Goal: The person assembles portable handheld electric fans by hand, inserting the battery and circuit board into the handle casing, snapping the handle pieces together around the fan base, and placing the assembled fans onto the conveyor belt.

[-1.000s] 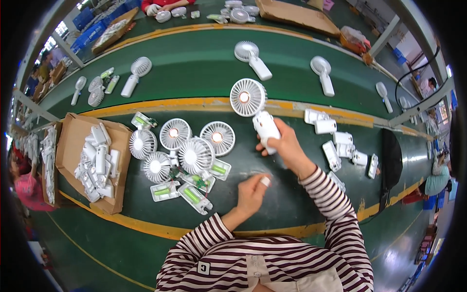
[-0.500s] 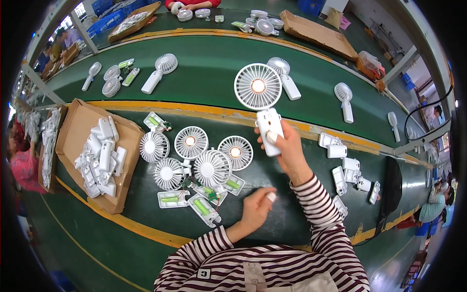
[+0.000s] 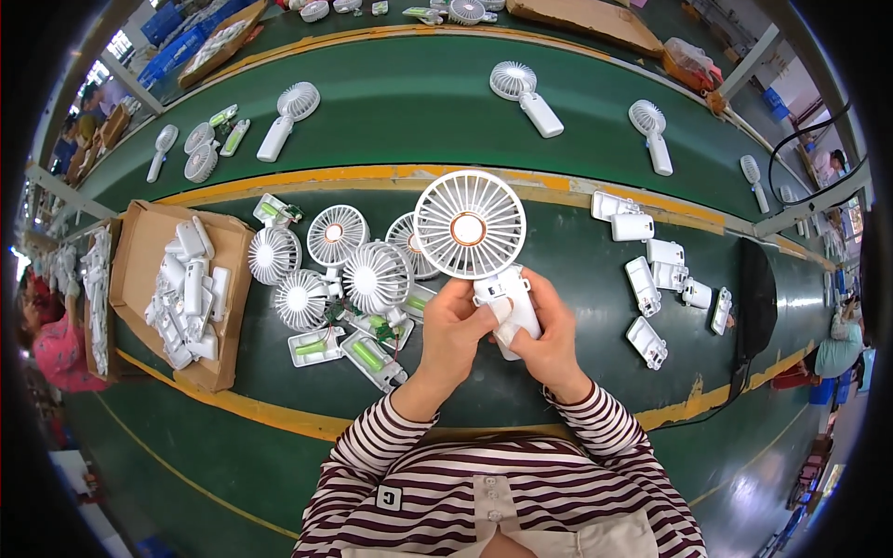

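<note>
Just below the middle of the frame, the left hand and the right hand are both clamped on the white handle of a small fan, its round head tilted up above them. Left of the hands, loose fan heads and open shells with green batteries crowd the worktop. A cardboard box of white casings sits at the left; more handle shells lie right of centre.

Both hands near each other, fingers apparently curled.
</note>
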`<state>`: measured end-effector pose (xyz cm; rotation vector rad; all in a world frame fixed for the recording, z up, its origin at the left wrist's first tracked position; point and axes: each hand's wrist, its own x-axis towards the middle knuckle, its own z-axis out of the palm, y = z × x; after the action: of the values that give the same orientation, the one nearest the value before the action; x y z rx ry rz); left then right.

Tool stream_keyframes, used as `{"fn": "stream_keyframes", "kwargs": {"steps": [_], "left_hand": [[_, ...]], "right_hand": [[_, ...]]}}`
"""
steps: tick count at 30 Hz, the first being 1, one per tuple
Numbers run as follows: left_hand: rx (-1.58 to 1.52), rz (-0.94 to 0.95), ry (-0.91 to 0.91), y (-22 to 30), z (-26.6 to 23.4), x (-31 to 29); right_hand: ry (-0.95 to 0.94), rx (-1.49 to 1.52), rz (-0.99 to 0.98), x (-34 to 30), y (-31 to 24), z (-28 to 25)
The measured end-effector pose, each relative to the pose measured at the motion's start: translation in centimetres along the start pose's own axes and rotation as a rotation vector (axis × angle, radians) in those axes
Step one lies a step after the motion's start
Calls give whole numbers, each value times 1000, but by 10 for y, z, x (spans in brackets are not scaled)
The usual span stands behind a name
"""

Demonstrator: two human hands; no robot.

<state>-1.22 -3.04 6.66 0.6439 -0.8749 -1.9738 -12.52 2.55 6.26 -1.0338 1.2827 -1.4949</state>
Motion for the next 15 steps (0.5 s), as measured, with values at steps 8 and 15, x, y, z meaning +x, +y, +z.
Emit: {"fn": "stream_keyframes", "kwargs": {"steps": [8,15], "left_hand": [[118,143,-25,-3,-1,-11],[113,124,-50,-4,4,0]], "right_hand": [[32,-71,-23,-12,3,1],[50,-14,-6,-3,2,-4]]}}
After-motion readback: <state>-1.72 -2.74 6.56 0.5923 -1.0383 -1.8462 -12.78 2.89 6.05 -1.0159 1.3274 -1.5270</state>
